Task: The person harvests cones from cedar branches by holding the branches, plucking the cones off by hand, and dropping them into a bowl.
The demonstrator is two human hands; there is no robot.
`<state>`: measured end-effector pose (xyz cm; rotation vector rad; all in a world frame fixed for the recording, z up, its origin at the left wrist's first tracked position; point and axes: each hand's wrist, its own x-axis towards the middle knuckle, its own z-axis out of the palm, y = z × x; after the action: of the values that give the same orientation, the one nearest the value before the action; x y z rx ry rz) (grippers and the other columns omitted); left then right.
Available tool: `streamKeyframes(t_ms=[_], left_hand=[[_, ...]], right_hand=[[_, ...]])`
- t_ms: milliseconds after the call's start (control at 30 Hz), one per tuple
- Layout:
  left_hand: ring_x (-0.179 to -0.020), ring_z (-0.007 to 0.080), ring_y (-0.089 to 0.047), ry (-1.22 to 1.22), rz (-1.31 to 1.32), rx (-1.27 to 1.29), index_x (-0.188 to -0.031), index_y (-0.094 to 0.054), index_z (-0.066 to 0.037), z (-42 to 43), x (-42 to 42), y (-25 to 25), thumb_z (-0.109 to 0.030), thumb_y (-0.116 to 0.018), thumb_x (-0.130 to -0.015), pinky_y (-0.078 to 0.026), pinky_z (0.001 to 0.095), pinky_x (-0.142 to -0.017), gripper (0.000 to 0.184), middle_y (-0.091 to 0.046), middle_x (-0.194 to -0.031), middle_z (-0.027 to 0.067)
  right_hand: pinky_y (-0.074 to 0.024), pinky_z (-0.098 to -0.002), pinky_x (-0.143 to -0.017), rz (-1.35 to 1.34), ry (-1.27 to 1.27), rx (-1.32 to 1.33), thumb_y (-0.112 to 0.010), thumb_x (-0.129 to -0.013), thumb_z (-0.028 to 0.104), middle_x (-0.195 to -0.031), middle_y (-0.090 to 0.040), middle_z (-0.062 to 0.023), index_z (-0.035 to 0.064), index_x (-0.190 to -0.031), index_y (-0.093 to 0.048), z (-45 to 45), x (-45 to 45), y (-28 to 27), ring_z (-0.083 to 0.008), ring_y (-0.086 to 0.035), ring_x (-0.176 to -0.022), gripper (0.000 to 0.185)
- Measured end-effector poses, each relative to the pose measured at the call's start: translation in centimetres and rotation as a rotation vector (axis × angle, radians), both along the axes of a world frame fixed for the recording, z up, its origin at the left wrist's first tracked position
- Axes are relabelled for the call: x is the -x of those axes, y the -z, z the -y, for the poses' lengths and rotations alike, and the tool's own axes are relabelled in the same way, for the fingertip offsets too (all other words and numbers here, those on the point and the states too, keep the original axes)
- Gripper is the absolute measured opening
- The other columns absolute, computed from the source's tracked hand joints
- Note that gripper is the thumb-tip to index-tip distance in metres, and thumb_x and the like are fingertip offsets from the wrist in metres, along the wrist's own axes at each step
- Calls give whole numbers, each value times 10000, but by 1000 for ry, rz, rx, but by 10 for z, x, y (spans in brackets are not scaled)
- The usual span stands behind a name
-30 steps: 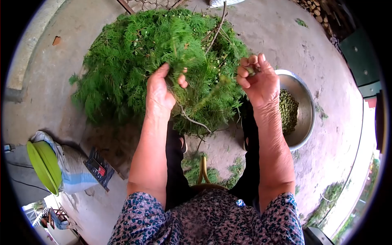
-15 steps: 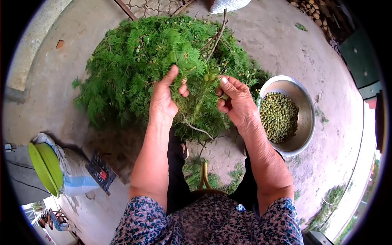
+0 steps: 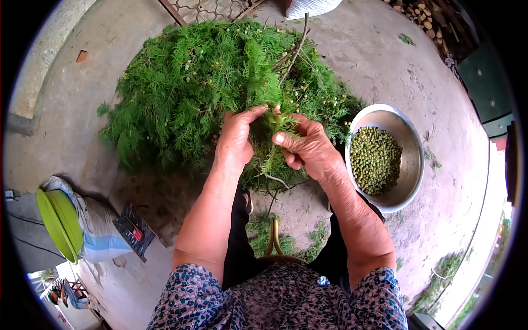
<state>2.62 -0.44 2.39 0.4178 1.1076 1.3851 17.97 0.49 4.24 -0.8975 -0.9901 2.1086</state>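
Observation:
My left hand (image 3: 235, 137) is closed on a leafy evergreen sprig (image 3: 257, 71), its thumb and fingertips pinching the stem. Just to the right, my right hand (image 3: 311, 146) pinches the same sprig low down, thumb toward me. Small green cones seem to sit between the two hands, partly covered by fingers. Beneath and beyond both hands spreads a big heap of evergreen branches (image 3: 159, 93), with pale green cones among the foliage. To the right of my right forearm stands a metal basin (image 3: 413, 165) holding many small green cones (image 3: 377, 159).
A bare stick (image 3: 297, 52) pokes up from the heap. On the left lie a lime-green plastic tub (image 3: 58, 225), a white-and-blue sack (image 3: 104, 234) and a dark tray (image 3: 135, 231). Stacked firewood (image 3: 426, 19) and a green cabinet (image 3: 487, 82) are at the upper right.
Both hands have come closer together; the left moved right and slightly down, the right moved left. The right fingers, earlier at cones on the sprig's side, now pinch the sprig near the left fingertips.

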Motion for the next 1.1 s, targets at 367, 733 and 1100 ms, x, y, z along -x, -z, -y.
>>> streamKeyframes(t_ms=[367, 733, 1100], left_hand=[[-755, 169, -591, -120, 71, 0, -892, -611, -23, 1, -20, -3, -10, -627, -716, -464, 304, -680, 177, -631, -835, 74], [-833, 186, -545, 97, 48, 84, -945, -595, -38, -1, -16, 1, -57, -648, -687, -443, 333, -695, 264, -606, -904, 51], [-823, 151, -544, 112, -9, 17, -884, -628, -51, 2, -18, 2, -70, -686, -667, -429, 332, -705, 225, -620, -841, 20]], right_hand=[[-319, -215, -330, 151, 290, -41, -620, -783, 39, -618, -542, -42, -17, -950, -510, 3, 6, 10, -88, -459, -416, 208], [-345, -219, -385, 72, 397, 35, -672, -733, 21, -623, -557, 17, 104, -729, -523, -12, -4, 24, -98, -490, -473, 171], [-334, -199, -407, 77, 355, -120, -683, -697, -19, -617, -563, 27, 42, -818, -601, -11, 0, 26, -46, -461, -478, 159]])
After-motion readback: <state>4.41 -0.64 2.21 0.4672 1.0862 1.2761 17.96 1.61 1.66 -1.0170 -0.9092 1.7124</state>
